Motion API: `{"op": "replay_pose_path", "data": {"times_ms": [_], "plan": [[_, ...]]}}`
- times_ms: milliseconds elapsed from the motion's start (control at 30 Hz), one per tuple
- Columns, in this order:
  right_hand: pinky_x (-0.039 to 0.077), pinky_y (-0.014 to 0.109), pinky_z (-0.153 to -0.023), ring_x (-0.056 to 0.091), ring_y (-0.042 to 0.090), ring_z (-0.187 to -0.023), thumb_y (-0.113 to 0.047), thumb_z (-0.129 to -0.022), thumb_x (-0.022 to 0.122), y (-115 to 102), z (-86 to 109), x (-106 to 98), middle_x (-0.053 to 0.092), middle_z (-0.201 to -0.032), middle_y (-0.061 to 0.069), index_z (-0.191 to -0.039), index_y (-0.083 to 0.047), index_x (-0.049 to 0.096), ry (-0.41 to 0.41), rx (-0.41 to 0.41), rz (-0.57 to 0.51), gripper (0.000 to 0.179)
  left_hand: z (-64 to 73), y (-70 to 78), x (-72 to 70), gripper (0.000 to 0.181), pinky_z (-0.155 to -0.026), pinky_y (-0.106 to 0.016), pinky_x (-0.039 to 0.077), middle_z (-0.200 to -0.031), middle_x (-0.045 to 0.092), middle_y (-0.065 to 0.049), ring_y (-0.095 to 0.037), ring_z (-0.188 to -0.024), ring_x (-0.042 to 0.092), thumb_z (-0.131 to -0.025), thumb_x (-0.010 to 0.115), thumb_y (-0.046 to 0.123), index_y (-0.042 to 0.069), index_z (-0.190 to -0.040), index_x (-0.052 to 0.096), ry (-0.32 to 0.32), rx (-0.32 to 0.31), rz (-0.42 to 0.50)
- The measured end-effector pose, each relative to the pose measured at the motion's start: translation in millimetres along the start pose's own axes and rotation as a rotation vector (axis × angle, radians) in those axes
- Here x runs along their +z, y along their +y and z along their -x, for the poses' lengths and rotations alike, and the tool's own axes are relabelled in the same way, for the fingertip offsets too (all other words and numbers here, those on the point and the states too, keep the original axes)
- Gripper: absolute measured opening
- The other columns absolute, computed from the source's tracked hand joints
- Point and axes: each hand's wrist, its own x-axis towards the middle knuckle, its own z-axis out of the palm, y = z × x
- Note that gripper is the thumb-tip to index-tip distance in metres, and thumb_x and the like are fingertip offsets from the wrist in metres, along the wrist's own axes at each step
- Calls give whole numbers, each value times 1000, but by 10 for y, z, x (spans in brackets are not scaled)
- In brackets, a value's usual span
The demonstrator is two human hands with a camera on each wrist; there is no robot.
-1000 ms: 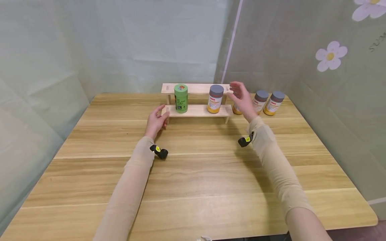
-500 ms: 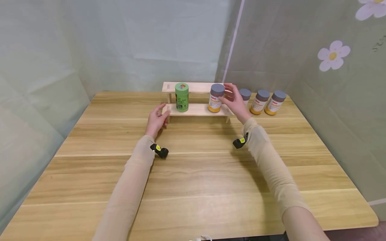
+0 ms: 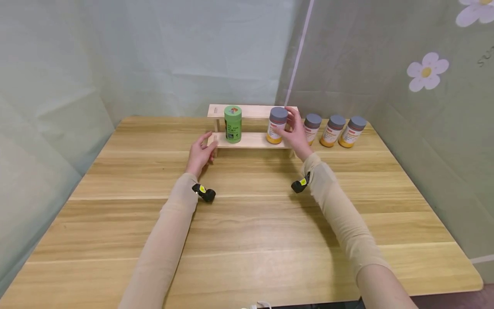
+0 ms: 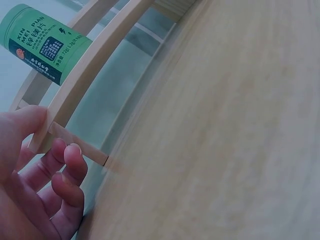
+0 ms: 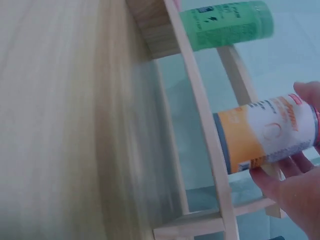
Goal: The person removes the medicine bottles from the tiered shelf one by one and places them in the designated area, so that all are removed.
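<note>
A two-tier wooden shelf stands at the back of the table. My left hand holds the left end of its lower board, thumb on top and fingers curled beneath, as the left wrist view shows. Toward the right of that board stands a pill bottle with a grey cap and a white and orange label. My right hand grips this bottle from its right side, with fingers partly hidden behind it. A green pill bottle is upright on the same board, left of centre, with no hand on it.
Right of the shelf, three more grey-capped bottles stand in a row on the wooden table, the nearest partly behind my right hand. A cloth backdrop hangs close behind the shelf.
My right hand has moved left from beside the shelf's right end and has come round the grey-capped bottle on the lower board. My left hand has stayed on the shelf's end.
</note>
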Motion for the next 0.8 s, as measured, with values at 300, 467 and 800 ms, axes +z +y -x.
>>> {"op": "replay_pose_path", "data": {"times_ms": [300, 467, 800], "plan": [[43, 46, -105, 42, 28, -138, -1, -85, 70, 55, 1, 95, 41, -146, 19, -149, -19, 26, 56, -8, 87, 79, 4, 1, -5, 57, -44, -20, 42, -66, 55, 2, -6, -49, 50, -93, 63, 37, 29, -146, 42, 2, 0, 6], [43, 49, -107, 43, 31, -136, -3, -85, 72, 44, 1, 87, 42, -145, 19, -148, -18, 28, 64, -4, 116, 78, -3, -14, -4, 58, -44, -19, 42, -67, 54, 2, -5, -49, 50, -93, 63, 38, 28, -146, 42, -6, 6, 5], [49, 47, -101, 47, 31, -131, -4, -83, 73, -6, -9, 51, 43, -142, 17, -145, -17, 32, 67, -5, 200, 75, 13, 13, -10, 57, -44, -21, 42, -67, 55, 2, -7, -51, 51, -94, 63, 35, 28, -146, 42, 1, -6, 18]]}}
